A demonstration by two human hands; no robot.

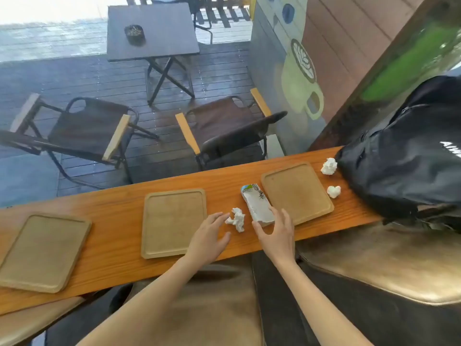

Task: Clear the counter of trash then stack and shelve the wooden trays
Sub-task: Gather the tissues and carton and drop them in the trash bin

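Observation:
Three wooden trays lie flat on the long wooden counter (119, 201): a left tray (42, 250), a middle tray (172, 221) and a right tray (296, 191). A crumpled white tissue (237, 218) lies between the middle and right trays, beside a flattened printed carton (257, 203). Two more tissue balls, one (328, 166) farther back and one (333, 191) nearer, sit right of the right tray. My left hand (209, 236) hovers open, fingertips almost at the tissue. My right hand (277, 231) is spread, thumb and fingers at the carton's near end, not closed on it.
A black backpack (404, 151) sits on the counter's right end, close to the tissue balls. Beyond the counter stand two folding chairs (224, 126) and a dark table (152, 31) with an ashtray (134, 33). Brown cushioned seats (374, 265) lie below the near edge.

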